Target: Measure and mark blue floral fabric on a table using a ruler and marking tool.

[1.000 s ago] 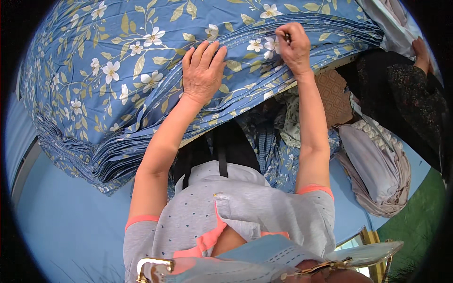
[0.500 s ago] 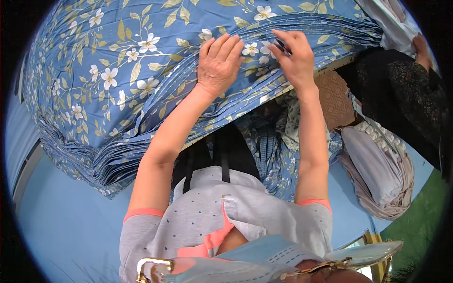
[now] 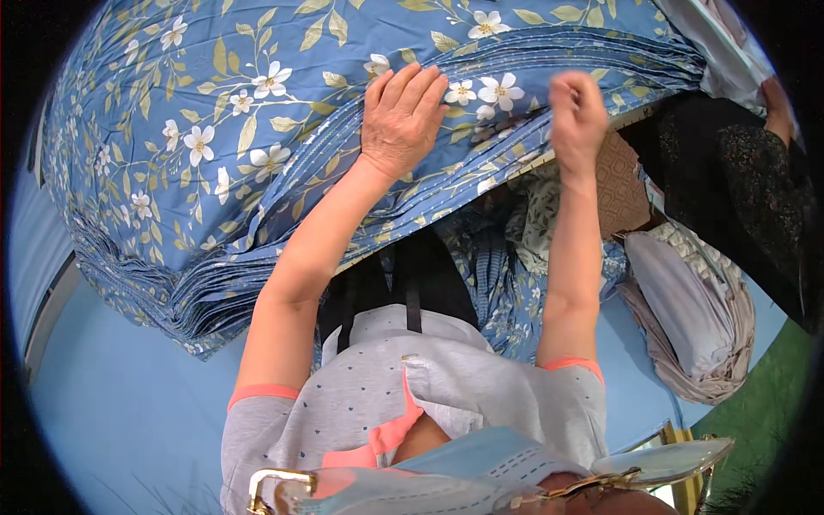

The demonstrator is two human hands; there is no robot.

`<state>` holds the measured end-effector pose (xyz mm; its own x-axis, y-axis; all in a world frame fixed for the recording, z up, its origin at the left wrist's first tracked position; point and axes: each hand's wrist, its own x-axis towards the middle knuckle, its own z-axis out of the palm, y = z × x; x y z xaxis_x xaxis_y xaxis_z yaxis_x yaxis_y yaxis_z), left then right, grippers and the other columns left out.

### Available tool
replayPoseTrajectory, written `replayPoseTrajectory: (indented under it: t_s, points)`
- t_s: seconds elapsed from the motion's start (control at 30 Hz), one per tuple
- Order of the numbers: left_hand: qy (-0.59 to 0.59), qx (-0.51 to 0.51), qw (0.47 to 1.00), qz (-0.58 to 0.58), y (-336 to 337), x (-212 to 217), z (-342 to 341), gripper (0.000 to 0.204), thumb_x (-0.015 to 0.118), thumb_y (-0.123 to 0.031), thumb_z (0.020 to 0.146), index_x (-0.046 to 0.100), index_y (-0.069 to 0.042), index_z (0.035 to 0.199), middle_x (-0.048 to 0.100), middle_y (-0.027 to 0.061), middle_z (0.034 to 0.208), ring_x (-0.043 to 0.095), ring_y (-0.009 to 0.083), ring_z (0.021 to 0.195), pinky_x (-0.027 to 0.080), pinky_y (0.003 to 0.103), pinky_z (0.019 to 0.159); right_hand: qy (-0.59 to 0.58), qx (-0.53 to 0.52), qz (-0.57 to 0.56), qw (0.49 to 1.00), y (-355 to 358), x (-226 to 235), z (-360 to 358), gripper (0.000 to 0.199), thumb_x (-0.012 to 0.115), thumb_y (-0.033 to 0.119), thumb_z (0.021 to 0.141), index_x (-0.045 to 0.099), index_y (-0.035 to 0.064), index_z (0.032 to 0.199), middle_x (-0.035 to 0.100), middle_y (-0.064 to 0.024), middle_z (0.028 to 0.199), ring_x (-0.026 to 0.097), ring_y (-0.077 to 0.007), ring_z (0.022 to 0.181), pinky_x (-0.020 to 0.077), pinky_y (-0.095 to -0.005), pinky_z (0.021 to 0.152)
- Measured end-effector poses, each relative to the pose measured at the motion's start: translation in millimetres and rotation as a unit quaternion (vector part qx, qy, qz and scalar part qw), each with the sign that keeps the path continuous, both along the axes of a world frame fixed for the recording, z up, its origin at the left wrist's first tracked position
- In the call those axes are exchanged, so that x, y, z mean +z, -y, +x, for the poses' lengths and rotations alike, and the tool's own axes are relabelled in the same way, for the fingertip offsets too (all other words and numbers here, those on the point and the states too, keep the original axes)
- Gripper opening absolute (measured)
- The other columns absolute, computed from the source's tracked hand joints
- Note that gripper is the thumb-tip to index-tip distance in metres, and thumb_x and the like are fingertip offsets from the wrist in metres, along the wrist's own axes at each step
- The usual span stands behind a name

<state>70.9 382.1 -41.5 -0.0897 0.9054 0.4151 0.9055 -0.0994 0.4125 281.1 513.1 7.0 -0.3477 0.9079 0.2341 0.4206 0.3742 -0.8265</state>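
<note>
A large stack of blue fabric [image 3: 215, 77], printed with white flowers and green leaves, spreads before me. Along its near side the layered edges [image 3: 549, 51] show as pale-stitched folds. My left hand [image 3: 401, 120] lies flat on these folds, fingers stretched out and pressing the cloth. Just to the right, my right hand [image 3: 578, 120] hovers over the fabric near its front edge, fingers curled closed. Motion blurs it, and whatever it grips is hidden inside the fingers.
Bundled grey and beige cloth [image 3: 687, 300] sits at the right, by a brown patterned piece [image 3: 618, 184]. A person in dark clothing [image 3: 730, 172] stands at the far right, with a hand [image 3: 777, 107] near pale cloth [image 3: 725, 51]. A table edge [image 3: 549, 159] runs under the fabric.
My right hand has moved to the right, away from my left hand, and its fingers have curled in. A small dark tool seen in it before is hidden now. My left hand stays put.
</note>
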Motion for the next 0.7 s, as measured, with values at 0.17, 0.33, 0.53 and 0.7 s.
replayPoseTrajectory:
  t_s: [0.17, 0.33, 0.53, 0.7]
  points:
    - [0.004, -0.003, 1.0, 0.0, -5, 3, 0, 0.042, 0.075, -0.019, 0.08, 0.065, -0.011, 0.12, 0.064, 0.0025, 0.126, 0.057, 0.0226, 0.121, 0.04, 0.043, 0.104, -0.157, -0.141, -0.246, 0.946, 59, 19, 118, 0.008, 0.063, 0.009, 0.098, 0.062, 0.0022, 0.094, 0.057, 0.0035, 0.087, 0.05, -0.0063, 0.075, 0.0425, -0.0224, 0.066]
    - [0.019, -0.021, 1.0, 0.008, -17, 4, 3, 0.044, 0.078, -0.025, 0.08, 0.065, -0.012, 0.12, 0.064, 0.0026, 0.123, 0.058, 0.0229, 0.118, 0.043, 0.039, 0.096, 0.493, -0.084, 0.051, 0.864, 124, 7, 189, 0.03, 0.066, 0.013, 0.096, 0.063, 0.0012, 0.124, 0.063, -0.0054, 0.094, 0.061, -0.011, 0.081, 0.0485, -0.0261, 0.064]
    - [0.016, -0.01, 1.0, -0.002, -21, -1, -2, 0.044, 0.081, -0.027, 0.077, 0.068, -0.014, 0.116, 0.064, 0.0014, 0.114, 0.06, 0.0235, 0.106, 0.045, 0.039, 0.089, 0.178, -0.191, -0.104, 0.96, 113, 10, 124, 0.029, 0.067, 0.008, 0.094, 0.067, 0.0045, 0.123, 0.068, -0.0089, 0.1, 0.065, -0.013, 0.085, 0.0521, -0.0261, 0.074]
    - [0.034, -0.002, 0.999, 0.009, -25, -5, -4, 0.037, 0.079, -0.019, 0.079, 0.069, -0.013, 0.114, 0.066, 0.0024, 0.111, 0.061, 0.0241, 0.103, 0.046, 0.039, 0.086, 0.078, -0.152, -0.086, 0.982, 85, 15, 63, 0.019, 0.066, 0.005, 0.094, 0.07, 0.001, 0.112, 0.067, -0.0048, 0.091, 0.058, -0.0078, 0.074, 0.0474, -0.023, 0.066]
